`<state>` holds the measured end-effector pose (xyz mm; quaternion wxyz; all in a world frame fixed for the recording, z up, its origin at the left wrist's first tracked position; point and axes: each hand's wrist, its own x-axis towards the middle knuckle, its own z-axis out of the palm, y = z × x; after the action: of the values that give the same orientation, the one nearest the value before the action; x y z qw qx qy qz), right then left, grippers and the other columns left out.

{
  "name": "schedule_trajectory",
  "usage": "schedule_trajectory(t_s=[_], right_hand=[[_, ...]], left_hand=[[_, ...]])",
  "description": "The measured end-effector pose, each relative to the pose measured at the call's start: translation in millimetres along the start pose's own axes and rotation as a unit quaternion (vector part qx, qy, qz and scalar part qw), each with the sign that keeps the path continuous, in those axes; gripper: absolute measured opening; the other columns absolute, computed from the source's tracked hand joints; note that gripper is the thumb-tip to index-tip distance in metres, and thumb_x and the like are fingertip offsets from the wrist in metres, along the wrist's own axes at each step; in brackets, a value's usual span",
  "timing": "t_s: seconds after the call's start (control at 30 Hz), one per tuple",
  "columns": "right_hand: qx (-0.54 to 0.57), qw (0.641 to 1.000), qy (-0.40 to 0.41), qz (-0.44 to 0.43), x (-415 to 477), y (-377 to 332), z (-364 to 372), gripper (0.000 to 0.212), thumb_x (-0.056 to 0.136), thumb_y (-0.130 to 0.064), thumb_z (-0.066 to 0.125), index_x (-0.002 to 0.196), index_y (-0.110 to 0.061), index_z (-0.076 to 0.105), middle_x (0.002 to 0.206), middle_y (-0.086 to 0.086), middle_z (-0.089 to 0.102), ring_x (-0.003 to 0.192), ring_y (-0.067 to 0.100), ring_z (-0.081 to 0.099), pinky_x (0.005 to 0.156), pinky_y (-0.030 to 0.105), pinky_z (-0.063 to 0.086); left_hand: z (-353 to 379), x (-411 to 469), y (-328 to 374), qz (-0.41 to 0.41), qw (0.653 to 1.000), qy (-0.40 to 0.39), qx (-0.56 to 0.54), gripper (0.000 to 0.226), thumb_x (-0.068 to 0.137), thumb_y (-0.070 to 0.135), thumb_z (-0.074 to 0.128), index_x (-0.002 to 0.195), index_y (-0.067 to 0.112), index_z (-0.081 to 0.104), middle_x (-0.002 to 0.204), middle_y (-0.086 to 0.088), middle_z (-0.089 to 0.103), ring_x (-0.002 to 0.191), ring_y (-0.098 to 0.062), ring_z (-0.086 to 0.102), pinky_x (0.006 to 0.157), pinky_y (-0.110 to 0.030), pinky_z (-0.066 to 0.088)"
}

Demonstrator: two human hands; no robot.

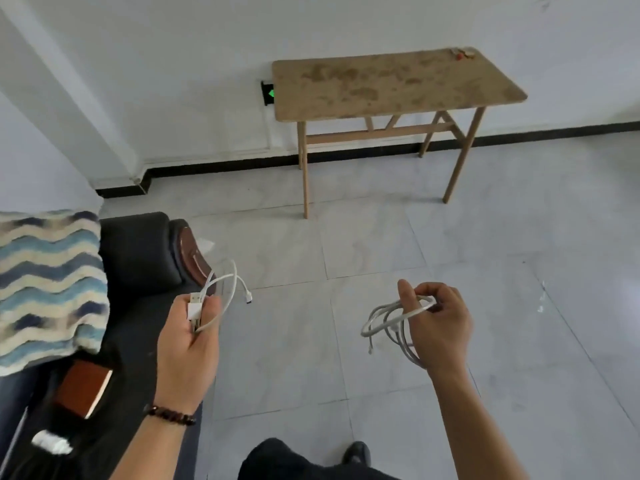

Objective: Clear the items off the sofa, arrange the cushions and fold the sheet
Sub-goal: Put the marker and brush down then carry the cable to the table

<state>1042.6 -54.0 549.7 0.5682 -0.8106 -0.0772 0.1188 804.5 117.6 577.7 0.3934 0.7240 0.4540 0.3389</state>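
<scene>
Nearest to us, a dark trouser leg (277, 460) and a black shoe (356, 452) show between our two bare forearms. Our left hand (188, 337), with a bracelet (169, 414) of dark brown beads at the wrist, is curled round a thin white USB cable (227, 289). Its flat metal plug sticks up from the fist, and the smooth cord loops out to a small connector hanging free. Our right hand (440, 323) pinches a coiled cable (388, 320), pale grey and thicker, wound in loose rings that dangle below the fingers. Both cables hang in the air over the floor (346, 244), just off the sofa's end.

The sofa (138, 258) at the left is dark grey cloth, with a rounded, glossy reddish-brown wooden armrest cap (190, 252). Draped on it beside the arm lies the sheet (45, 282), fluffy, with wavy bands of cream, pale blue and navy. Near the seat's front edge lie a flat brown book (81, 388) with pale page edges and a blurred white thing (52, 443) that we cannot make out.

The floor is pale grey marbled tile. By the white wall stands a light wooden table (391, 84) with a stained top and small items (464, 53) at its far right corner.
</scene>
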Motion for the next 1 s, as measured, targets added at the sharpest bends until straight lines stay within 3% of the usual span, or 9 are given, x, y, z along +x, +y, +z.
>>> schedule_trajectory(t_s=[0.13,0.23,0.37,0.57,0.7,0.87,1.0], right_hand=[[0.002,1.0,0.009,-0.003,76,-9,-15,0.02,0.081,-0.039,0.079,0.074,-0.027,0.064,0.089,-0.01,0.063,0.08,0.022,0.06,0.072,0.025,0.045],[-0.011,1.0,0.012,-0.014,140,-8,-9,0.021,0.081,-0.039,0.08,0.072,-0.027,0.065,0.089,-0.011,0.063,0.077,0.02,0.06,0.069,0.022,0.042],[-0.025,0.999,0.034,-0.026,237,-6,-1,0.022,0.08,-0.037,0.081,0.069,-0.028,0.065,0.086,-0.012,0.064,0.068,0.019,0.056,0.067,0.023,0.042],[-0.051,0.991,0.119,-0.04,414,-45,-18,0.022,0.079,-0.04,0.08,0.067,-0.033,0.063,0.088,-0.011,0.065,0.07,0.022,0.061,0.068,0.027,0.045],[-0.035,0.98,0.187,-0.05,514,-76,-39,0.024,0.08,-0.04,0.08,0.066,-0.032,0.062,0.084,-0.008,0.064,0.071,0.028,0.06,0.072,0.035,0.048],[-0.002,0.973,0.228,-0.034,622,-75,-51,0.024,0.08,-0.042,0.079,0.067,-0.032,0.062,0.084,-0.006,0.065,0.066,0.022,0.056,0.063,0.022,0.042],[0.026,0.972,0.233,-0.012,730,-52,-47,0.023,0.08,-0.04,0.08,0.066,-0.032,0.063,0.084,-0.005,0.066,0.066,0.025,0.057,0.061,0.016,0.041]], left_hand=[[64,41,30,0.005,1.0,-0.02,-0.009,0.024,0.093,0.038,0.051,0.081,0.016,0.051,0.06,-0.011,0.047,0.049,-0.016,0.04,0.046,-0.038,0.036],[119,82,36,0.01,1.0,-0.019,-0.018,0.031,0.095,0.047,0.052,0.083,0.018,0.052,0.059,-0.001,0.049,0.048,-0.012,0.04,0.045,-0.031,0.037],[216,153,50,0.022,0.998,-0.037,-0.056,0.022,0.096,0.03,0.057,0.077,0.021,0.048,0.054,0.009,0.045,0.045,-0.005,0.035,0.043,-0.019,0.028],[373,293,122,0.043,0.989,-0.109,-0.088,0.023,0.097,0.016,0.055,0.076,0.018,0.047,0.05,0.009,0.043,0.043,-0.006,0.033,0.041,-0.014,0.026],[459,377,192,0.097,0.977,-0.162,-0.1,0.018,0.097,0.022,0.056,0.081,0.016,0.051,0.055,0.008,0.046,0.047,-0.006,0.037,0.045,-0.015,0.031],[566,454,250,0.132,0.96,-0.22,-0.109,0.018,0.095,0.025,0.058,0.083,0.014,0.052,0.056,0.01,0.044,0.05,-0.006,0.038,0.047,-0.017,0.032],[666,507,263,0.107,0.959,-0.244,-0.095,0.015,0.095,0.017,0.06,0.084,0.012,0.052,0.056,0.01,0.043,0.05,-0.005,0.035,0.048,-0.018,0.032]])
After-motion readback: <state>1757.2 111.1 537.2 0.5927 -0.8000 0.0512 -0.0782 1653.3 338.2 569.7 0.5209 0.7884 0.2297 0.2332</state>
